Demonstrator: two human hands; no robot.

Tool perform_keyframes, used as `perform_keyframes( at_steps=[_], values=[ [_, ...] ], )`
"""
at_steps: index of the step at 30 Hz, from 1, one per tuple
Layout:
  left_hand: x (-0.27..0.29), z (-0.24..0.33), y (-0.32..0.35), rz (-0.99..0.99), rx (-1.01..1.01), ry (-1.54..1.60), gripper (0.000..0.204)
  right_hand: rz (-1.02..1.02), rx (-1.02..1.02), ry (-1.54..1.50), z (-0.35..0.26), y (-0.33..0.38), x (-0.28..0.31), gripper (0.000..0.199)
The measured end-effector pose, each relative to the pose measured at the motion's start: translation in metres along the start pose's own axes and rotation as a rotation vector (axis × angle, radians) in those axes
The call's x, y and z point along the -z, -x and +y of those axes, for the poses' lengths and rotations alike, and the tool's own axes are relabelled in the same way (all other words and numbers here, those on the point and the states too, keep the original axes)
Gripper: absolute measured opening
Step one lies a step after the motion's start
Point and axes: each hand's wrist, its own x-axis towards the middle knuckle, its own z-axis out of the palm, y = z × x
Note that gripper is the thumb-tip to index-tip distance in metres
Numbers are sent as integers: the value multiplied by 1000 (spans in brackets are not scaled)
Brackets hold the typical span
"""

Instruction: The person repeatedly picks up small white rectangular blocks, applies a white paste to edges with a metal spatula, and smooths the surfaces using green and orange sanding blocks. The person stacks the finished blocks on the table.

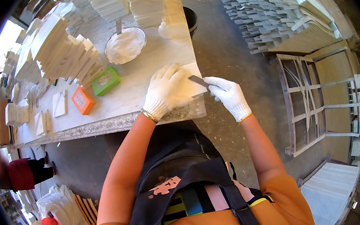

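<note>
My left hand (167,91), in a white glove, lies flat on a white stone tile (195,72) at the near right corner of the marble worktable (121,89) and presses it down. My right hand (229,95), also gloved, grips a small metal scraper blade (199,81) whose tip rests against the tile's right edge. Both forearms come up from below, over a dark apron.
A metal bowl of white paste (125,45) with a tool standing in it sits at mid-table. A green block (106,81) and an orange block (82,100) lie to the left. Stacks of white tiles (66,54) crowd the table's back. A black bucket (192,19), tile piles and wooden frames (315,104) stand on the floor.
</note>
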Motion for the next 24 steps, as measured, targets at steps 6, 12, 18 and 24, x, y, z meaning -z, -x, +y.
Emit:
perform_keyframes(
  at_steps=[6, 12, 18, 24],
  values=[
    [-5, -3, -1, -5, -2, -26, 74, -15, 272, 252, 12, 9, -4, 28],
    [-4, -4, -1, 15, -5, 4, 72, 74, 183, 157, 12, 5, -14, 25],
    [-2, -4, 2, 12, -7, -13, 67, 92, 175, 216, -1, 10, -16, 23],
    [-2, 0, -1, 0, -5, -9, 69, 84, 300, 319, 9, 16, -29, 23]
  ],
)
